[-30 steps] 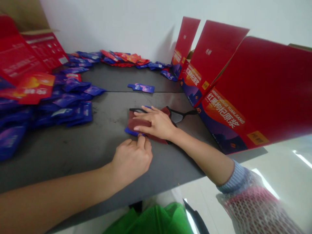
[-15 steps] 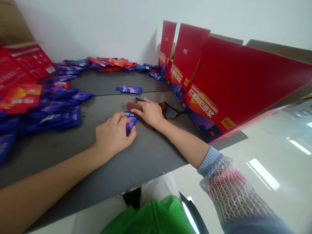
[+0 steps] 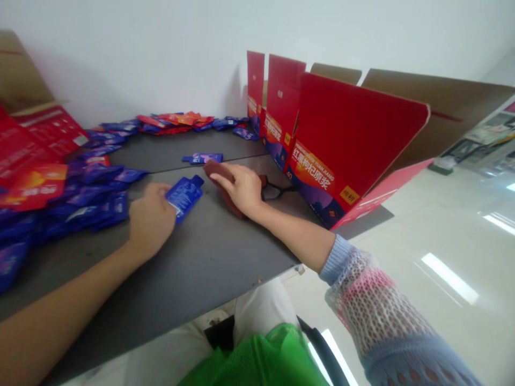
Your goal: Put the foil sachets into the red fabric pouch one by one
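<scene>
My left hand (image 3: 153,220), slightly blurred, is closed on the end of a blue spouted pouch (image 3: 185,195) with small pale print, held above the grey table. My right hand (image 3: 243,187) grips a maroon flat pad (image 3: 225,193), its left edge tilted up off the table. The thumb lies along the pad and the other fingers are mostly hidden. A black looped piece (image 3: 277,188), perhaps a strap or frame, sticks out to the right of this hand. Behind the pad a second blue pouch (image 3: 203,158) lies flat on the table.
Many blue pouches (image 3: 92,195) are heaped at the left, a red-orange pouch (image 3: 44,185) on top. A row of blue and red pouches (image 3: 177,122) runs along the wall. Open red cartons (image 3: 341,139) stand at the right; another red carton (image 3: 28,139) is at the left.
My left hand has drawn the blue pouch out from beneath the maroon pad and carried it left, turning its printed side up. My right hand now tilts the pad, which earlier lay flat.
</scene>
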Available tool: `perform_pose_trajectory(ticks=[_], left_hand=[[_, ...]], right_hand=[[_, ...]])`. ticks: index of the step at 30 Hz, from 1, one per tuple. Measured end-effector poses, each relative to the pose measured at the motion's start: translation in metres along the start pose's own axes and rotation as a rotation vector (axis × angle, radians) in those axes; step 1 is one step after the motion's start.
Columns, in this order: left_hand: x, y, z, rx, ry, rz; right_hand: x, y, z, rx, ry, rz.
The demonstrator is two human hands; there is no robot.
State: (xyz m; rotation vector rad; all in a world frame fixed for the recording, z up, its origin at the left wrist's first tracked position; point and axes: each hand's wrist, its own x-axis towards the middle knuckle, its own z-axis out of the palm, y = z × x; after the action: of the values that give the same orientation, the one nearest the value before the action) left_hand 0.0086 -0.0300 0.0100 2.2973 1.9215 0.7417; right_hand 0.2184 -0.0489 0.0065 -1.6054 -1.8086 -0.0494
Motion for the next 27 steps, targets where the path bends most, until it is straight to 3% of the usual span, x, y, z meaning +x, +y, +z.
perform_pose_trajectory(ticks=[3,6,8,11,13,18,24,27], left_hand=[[0.007,-0.012,0.000,-0.426,-0.079,-0.085],[0.004,-0.010,0.001,-0.971,-0.305,-0.219],[0.001,-0.007,0.001,-1.163,-0.462,-0.234],[0.004,-0.009,0.000,-1.175,-0.622,-0.293],[0.009,-0.011,0.000,-1.162,-0.658,-0.382],[0.016,-0.009,0.000,-1.132,-0.637,-0.528],[0.004,-0.004,-0.005,-1.198,-0.659,-0.408],[0.002,0.001,-0.007,-1.190,-0.604,-0.457]], right_hand=[[-0.008,-0.016,0.011,0.014,-0.115,-0.287],[-0.010,-0.025,0.022,0.080,-0.256,-0.471],[-0.008,-0.027,0.025,0.119,-0.320,-0.520],[-0.002,-0.024,0.028,0.168,-0.396,-0.550],[0.001,-0.021,0.029,0.213,-0.409,-0.554],[0.008,-0.015,0.028,0.250,-0.450,-0.525],[0.011,-0.013,0.028,0.111,-0.451,-0.451],[0.012,-0.013,0.029,0.039,-0.425,-0.402]])
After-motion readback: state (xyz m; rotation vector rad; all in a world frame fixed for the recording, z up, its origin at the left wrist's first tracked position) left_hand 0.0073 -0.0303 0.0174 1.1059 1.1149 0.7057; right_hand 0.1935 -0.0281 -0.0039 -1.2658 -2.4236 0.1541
